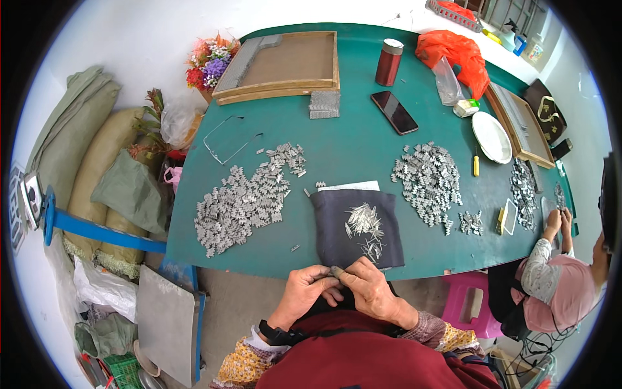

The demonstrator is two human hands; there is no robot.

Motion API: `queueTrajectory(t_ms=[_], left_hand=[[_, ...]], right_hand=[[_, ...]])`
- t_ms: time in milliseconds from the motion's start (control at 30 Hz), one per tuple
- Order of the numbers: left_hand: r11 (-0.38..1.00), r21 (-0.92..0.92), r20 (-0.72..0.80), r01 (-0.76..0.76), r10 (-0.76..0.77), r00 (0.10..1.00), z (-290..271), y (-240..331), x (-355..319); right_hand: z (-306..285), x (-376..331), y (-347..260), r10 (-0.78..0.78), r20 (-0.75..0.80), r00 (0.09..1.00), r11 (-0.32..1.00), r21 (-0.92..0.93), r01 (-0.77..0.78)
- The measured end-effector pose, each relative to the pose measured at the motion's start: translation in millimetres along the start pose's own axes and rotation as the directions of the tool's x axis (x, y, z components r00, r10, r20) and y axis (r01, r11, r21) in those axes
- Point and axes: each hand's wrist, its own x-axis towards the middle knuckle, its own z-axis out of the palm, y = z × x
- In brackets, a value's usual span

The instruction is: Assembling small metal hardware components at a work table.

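Observation:
My left hand and my right hand meet just off the table's near edge, their fingers pinched together. What they pinch is too small and covered to make out. Right beyond them lies a dark cloth, with a scatter of thin silvery pins on it. A white paper sticks out along the cloth's far side. Left of the cloth spreads a large heap of small toothed grey metal pieces. To its right is another heap of similar grey pieces, with a small cluster beside it.
The green table also holds eyeglasses, a phone, a red thermos, a wooden tray, a white plate and a yellow-handled screwdriver. At right, a co-worker sits near a pink stool.

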Motion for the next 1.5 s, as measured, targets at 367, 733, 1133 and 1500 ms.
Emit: queueTrajectory(t_ms=[367, 733, 1133, 1500], left_hand=[[0.998, 0.047, 0.057, 0.047, -0.05, 0.997, -5.6, 0.5, -0.1], [0.996, 0.072, 0.065, 0.048, -0.052, 0.997, -9.9, -8.0, 2.7], [0.995, 0.094, 0.069, 0.039, -0.045, 0.997, -6.8, -4.8, 1.5], [0.986, 0.168, 0.033, 0.014, -0.02, 0.999, 2.6, -3.2, 4.5]], right_hand=[[-35.0, 24.4, 41.0, 0.142, -0.066, 0.988, 0.938, -0.31, -0.156], [-24.3, 36.7, 36.8, 0.206, 0.097, 0.974, 0.82, -0.56, -0.117], [-32.1, 32.4, 42.1, 0.268, -0.005, 0.964, 0.933, -0.249, -0.26], [-25.6, 33.0, 24.1, 0.159, 0.175, 0.972, 0.987, 0.005, -0.162]])
